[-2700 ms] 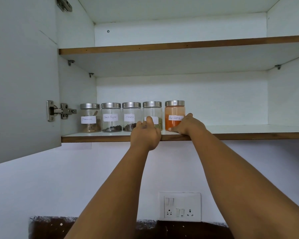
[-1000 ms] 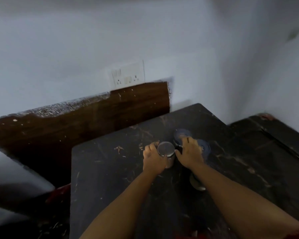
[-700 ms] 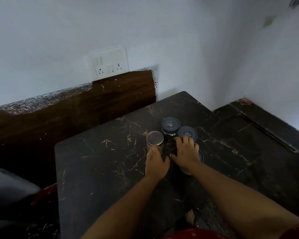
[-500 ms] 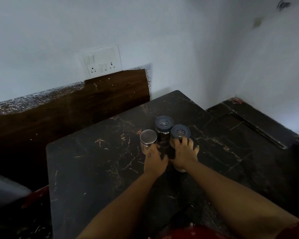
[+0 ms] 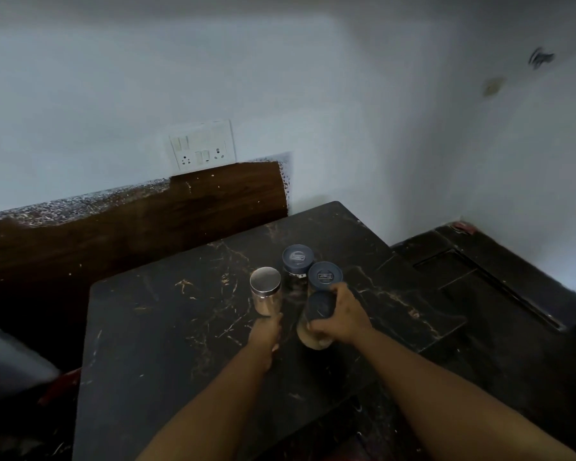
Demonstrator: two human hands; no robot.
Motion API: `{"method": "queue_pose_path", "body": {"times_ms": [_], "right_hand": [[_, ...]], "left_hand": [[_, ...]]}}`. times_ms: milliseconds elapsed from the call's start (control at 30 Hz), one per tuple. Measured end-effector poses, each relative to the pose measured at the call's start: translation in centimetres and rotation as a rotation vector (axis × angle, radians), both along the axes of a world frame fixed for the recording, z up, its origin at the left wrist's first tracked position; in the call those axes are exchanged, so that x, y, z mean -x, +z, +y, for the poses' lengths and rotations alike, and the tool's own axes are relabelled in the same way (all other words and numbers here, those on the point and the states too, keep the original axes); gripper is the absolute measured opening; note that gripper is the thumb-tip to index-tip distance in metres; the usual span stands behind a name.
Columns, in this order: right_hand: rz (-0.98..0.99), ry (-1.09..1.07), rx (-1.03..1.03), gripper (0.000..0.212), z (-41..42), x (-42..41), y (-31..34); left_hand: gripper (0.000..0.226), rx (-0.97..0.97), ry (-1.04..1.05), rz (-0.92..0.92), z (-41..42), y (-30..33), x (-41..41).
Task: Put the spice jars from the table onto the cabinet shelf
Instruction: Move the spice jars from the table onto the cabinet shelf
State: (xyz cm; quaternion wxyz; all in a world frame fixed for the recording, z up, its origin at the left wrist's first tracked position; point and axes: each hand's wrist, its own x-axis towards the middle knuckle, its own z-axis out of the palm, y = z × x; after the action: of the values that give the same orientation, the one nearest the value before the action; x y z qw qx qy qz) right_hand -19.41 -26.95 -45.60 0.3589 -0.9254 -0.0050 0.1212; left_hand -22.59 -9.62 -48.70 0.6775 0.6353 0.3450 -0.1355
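Right hand grips dark-lidded jar, pale contents, tilted | left hand holds steel-lidded jar from below | two dark-lidded jars behind, mid-table | black marbled table, white walls, switch plate.

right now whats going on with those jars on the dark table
A person is picking up spice jars from the black marble table. The right hand grips a dark-lidded jar, tilted. The left hand holds the base of the steel-lidded jar. Two more dark-lidded jars stand upright behind.
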Motion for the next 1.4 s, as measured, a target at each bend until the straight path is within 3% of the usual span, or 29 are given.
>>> {"method": "queue_pose_path", "body": {"times_ms": [200, 400, 467, 600, 767, 900, 933, 1100, 1400], "right_hand": [[0.110, -0.095, -0.446, 0.061, -1.3, -0.9, 4.2], [0.084, -0.073, -0.675, 0.042, -1.1, -0.2, 5.2], [0.086, -0.113, -0.754, 0.044, -1.3, -0.2, 5.4], [0.219, -0.216, -0.954, 0.087, -1.4, -0.2, 5.0], [0.359, -0.252, -1.140, 0.062, -1.7, 0.4, 4.9], [0.434, -0.249, -1.131, 0.102, -1.2, 1.0, 5.1], [0.446, -0.247, -1.122, 0.104, -1.2, 1.2, 5.0], [0.501, -0.194, -1.224, 0.063, -1.5, 1.6, 5.0], [0.505, -0.260, -1.272, 0.065, -1.7, 1.6, 5.9]], "left_hand": [[0.086, 0.629, 0.063, 0.073, -3.4, 1.6, 1.7], [0.078, 1.008, 0.168, -0.126, -4.9, 4.7, 2.6], [0.074, 1.021, 0.192, -0.197, -5.0, 5.6, 3.0], [0.065, 0.933, 0.174, -0.297, -5.4, 7.2, 4.1], [0.057, 0.791, 0.159, -0.320, -6.4, 8.1, 5.1], [0.038, 0.695, 0.155, -0.367, -6.6, 8.8, 5.8], [0.034, 0.678, 0.157, -0.386, -6.7, 8.8, 5.9], [0.054, 0.661, 0.130, -0.468, -6.7, 8.7, 5.9], [0.025, 0.674, 0.246, -0.369, -6.6, 8.7, 5.9]]}}
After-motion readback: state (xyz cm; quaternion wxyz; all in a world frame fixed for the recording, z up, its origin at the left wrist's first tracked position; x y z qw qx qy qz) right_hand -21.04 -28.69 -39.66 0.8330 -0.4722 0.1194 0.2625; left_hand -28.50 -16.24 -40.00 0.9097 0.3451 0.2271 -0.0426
